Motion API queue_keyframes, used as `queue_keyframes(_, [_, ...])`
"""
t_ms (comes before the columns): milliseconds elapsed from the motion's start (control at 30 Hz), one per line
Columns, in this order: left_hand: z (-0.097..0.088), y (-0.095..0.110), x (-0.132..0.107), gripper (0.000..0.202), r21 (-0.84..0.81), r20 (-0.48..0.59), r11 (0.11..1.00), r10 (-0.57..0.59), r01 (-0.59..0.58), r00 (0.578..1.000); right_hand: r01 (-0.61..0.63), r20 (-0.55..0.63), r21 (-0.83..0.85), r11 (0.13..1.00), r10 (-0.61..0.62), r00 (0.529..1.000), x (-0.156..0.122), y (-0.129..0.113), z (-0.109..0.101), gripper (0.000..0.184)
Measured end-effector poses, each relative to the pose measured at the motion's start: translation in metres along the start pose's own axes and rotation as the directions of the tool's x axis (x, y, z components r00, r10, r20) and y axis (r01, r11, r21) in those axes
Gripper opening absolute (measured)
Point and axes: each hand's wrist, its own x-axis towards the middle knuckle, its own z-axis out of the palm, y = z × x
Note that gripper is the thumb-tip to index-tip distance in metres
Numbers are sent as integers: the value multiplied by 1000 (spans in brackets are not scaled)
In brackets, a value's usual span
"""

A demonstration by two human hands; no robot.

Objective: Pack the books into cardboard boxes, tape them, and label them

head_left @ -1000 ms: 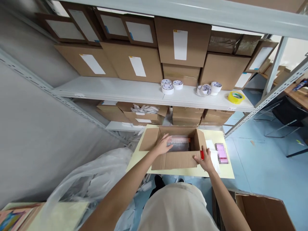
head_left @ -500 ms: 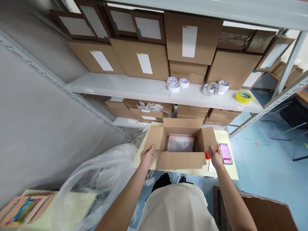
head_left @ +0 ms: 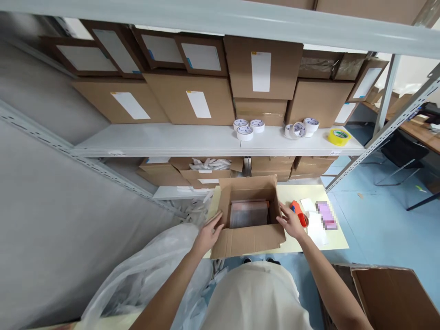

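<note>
An open cardboard box (head_left: 247, 240) stands on the pale yellow tabletop, its front flap folded outward towards me. Inside it lies a flat, plastic-wrapped packet (head_left: 249, 214) with an orange edge. My left hand (head_left: 208, 234) holds the box's left side, thumb near the front corner. On the opposite side, my right hand (head_left: 290, 222) grips the right wall by its upper edge. Just right of that hand, an orange-red tape dispenser (head_left: 299, 213) lies on the table, beside white paper (head_left: 316, 229) and a phone with a blurred screen (head_left: 326, 215).
A metal shelf (head_left: 172, 140) behind the table carries labelled cartons (head_left: 192, 98), white tape rolls (head_left: 244, 133) and a yellow tape roll (head_left: 339, 136). Clear plastic wrap (head_left: 147, 270) bulges at the left. A large open carton (head_left: 395, 293) sits at lower right.
My hands have moved from the outspread side flaps to the box's sides, closer together. The side flaps no longer stick out sideways. The tape dispenser has come into fuller view.
</note>
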Motion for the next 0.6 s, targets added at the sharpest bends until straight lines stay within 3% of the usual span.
queue_keyframes(133, [-17,-16,-4,45,103,308,974,163,-203,937,114,273,-322,940,-23,962,-12,9,-11,49])
queue_keyframes(233, [-33,-33,-11,68,139,403,953,194,-269,895,131,324,-430,893,18,946,-24,18,-26,66])
queue_keyframes(333, [-40,-39,-15,71,163,459,931,221,-326,861,140,353,-466,874,38,935,-28,20,-35,72])
queue_keyframes(400, [-37,-37,-15,69,144,432,938,227,-315,873,119,341,-432,894,40,939,-24,17,-36,61])
queue_keyframes(500, [-19,-31,-13,45,63,267,980,164,-187,950,-6,232,-297,955,78,970,-14,17,-29,35])
queue_keyframes(600, [4,-28,-7,37,-79,19,997,-8,10,1000,-190,-14,-140,972,190,982,1,24,-15,40])
